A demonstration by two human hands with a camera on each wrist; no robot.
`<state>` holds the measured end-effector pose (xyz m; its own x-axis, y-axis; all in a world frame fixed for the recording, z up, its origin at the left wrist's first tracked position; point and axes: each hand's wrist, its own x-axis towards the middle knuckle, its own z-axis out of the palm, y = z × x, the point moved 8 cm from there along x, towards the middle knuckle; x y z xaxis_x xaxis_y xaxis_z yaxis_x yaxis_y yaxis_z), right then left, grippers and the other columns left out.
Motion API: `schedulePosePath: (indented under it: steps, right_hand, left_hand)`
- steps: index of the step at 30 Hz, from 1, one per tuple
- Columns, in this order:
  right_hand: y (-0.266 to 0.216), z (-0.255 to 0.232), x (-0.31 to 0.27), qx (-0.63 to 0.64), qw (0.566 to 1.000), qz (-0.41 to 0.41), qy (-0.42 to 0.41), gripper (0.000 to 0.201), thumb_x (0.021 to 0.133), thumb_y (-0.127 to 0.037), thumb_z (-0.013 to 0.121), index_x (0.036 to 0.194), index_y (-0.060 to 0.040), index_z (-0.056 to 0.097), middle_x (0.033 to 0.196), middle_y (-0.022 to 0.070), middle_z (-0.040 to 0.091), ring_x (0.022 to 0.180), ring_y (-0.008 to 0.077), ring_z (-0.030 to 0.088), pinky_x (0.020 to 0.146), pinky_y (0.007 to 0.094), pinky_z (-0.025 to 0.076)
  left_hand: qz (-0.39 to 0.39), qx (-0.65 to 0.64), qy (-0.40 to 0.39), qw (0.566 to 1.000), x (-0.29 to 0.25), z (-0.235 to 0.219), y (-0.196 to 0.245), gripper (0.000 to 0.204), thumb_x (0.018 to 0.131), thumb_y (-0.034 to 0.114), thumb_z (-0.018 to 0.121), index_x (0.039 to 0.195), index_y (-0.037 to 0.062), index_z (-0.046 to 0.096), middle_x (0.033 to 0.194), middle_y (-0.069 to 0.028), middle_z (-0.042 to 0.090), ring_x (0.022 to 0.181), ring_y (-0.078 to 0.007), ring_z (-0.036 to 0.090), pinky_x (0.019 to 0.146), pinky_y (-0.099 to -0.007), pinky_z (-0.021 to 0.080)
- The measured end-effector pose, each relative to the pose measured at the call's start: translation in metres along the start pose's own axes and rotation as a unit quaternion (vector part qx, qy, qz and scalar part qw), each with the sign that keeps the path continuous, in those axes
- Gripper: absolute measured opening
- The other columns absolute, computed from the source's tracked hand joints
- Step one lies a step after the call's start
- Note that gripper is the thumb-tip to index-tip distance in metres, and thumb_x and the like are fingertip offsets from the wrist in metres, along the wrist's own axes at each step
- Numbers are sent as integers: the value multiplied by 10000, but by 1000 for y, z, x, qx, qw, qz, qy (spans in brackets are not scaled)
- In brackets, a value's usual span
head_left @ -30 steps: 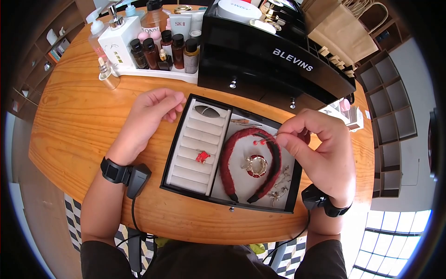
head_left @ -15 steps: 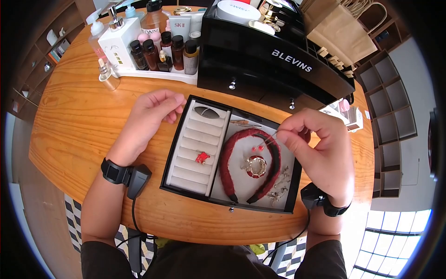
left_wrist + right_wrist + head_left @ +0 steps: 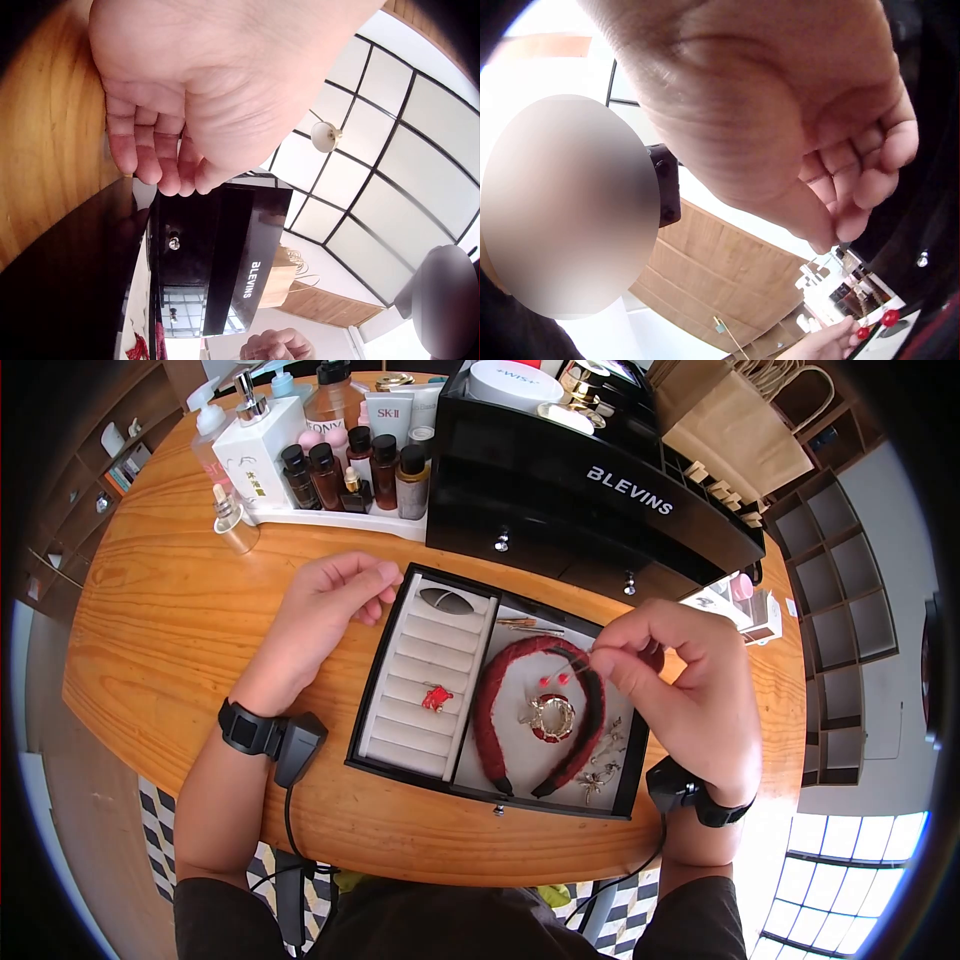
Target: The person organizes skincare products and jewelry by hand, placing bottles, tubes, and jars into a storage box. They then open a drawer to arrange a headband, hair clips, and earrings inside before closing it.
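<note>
Thumb and fingertips of my right hand [image 3: 690, 680] pinch thin strands of dangling earrings. Two red beads [image 3: 890, 318] hang from them, over the tray in the head view. Below lies a dark red headband [image 3: 489, 720], its loop around a gold-and-red ring-shaped piece [image 3: 552, 717]. Both are in the right compartment of a black jewelry tray [image 3: 400, 771]. A red ornament [image 3: 436, 698] sits on the pale ring rolls [image 3: 412, 725] at left. My left hand [image 3: 325, 610] is at the tray's far left corner, fingers loosely bent and holding nothing.
A black BLEVINS drawer cabinet [image 3: 560, 490] stands just behind the tray. Bottles [image 3: 325, 475] crowd a white stand at the back left, with a dropper bottle [image 3: 233, 525] beside it. Silver hair pieces [image 3: 600, 775] and thin pins [image 3: 530, 625] lie in the right compartment.
The red beads have swung left and lower from the headband's right arm to above the ring-shaped piece. The right hand shifted slightly; the left hand stayed in place.
</note>
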<state>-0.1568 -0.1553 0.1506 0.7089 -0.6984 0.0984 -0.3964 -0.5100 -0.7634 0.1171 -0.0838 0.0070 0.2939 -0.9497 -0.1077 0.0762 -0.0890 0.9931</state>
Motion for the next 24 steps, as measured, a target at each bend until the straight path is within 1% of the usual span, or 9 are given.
schedulePosePath:
  steps: [3,6,8,9,11,12,14,17,24]
  right_hand:
    - [2,-4,2,-20,999,-12,33,44,897,50,753,937,32,752,814,80,728,721,111,660,646,257,517]
    - [-5,2,-2,-22,999,-26,2,54,890,49,760,941,33,751,805,78,724,713,114,657,645,255,516]
    - [-7,10,-5,47,997,4,-57,57,884,48,765,937,35,748,809,83,726,706,116,655,639,260,514]
    - [-6,10,-5,47,997,5,-58,57,884,48,765,937,35,748,809,83,726,706,116,655,639,260,514]
    - [-6,4,-3,38,999,-18,-21,50,880,49,767,924,33,748,815,81,728,702,117,656,633,267,512]
    - [-5,4,-2,38,999,-18,-21,50,880,49,767,924,33,748,815,81,728,702,117,656,633,267,512]
    - [1,-1,0,-12,1000,12,18,47,873,47,768,914,34,748,803,91,726,694,137,664,630,277,514]
    - [-2,3,-1,-14,1000,-14,8,47,870,42,766,912,34,748,789,106,721,682,161,666,631,285,516]
    - [-6,5,-1,-5,1000,-9,-11,46,867,37,761,911,36,749,786,118,724,692,177,685,637,295,525]
  left_hand:
    - [1,2,-1,1000,0,0,1,236,1080,250,665,1068,26,742,896,8,687,780,-59,593,738,-212,488]
    - [2,5,-2,1000,0,1,1,235,1079,248,665,1069,26,741,897,8,689,781,-59,594,742,-210,490]
    - [1,6,-4,1000,0,1,0,234,1079,248,664,1069,26,741,897,8,690,781,-58,594,744,-209,490]
    - [3,7,-5,1000,-1,1,1,234,1079,246,664,1067,26,741,898,8,691,781,-58,595,744,-208,490]
    - [4,8,-5,1000,-1,1,2,233,1079,245,663,1066,26,741,898,8,692,781,-58,595,743,-207,490]
    - [3,7,-5,1000,-1,1,1,232,1079,243,663,1064,25,742,899,8,693,781,-57,594,743,-207,489]
    - [2,6,-4,1000,0,1,2,230,1078,241,664,1063,25,742,899,7,694,781,-57,594,742,-207,489]
    - [-1,5,-3,1000,0,1,1,228,1078,237,663,1061,24,743,901,6,695,781,-57,593,740,-208,487]
    - [3,4,-6,1000,0,2,1,229,1078,237,664,1065,22,740,894,8,691,779,-58,591,740,-208,486]
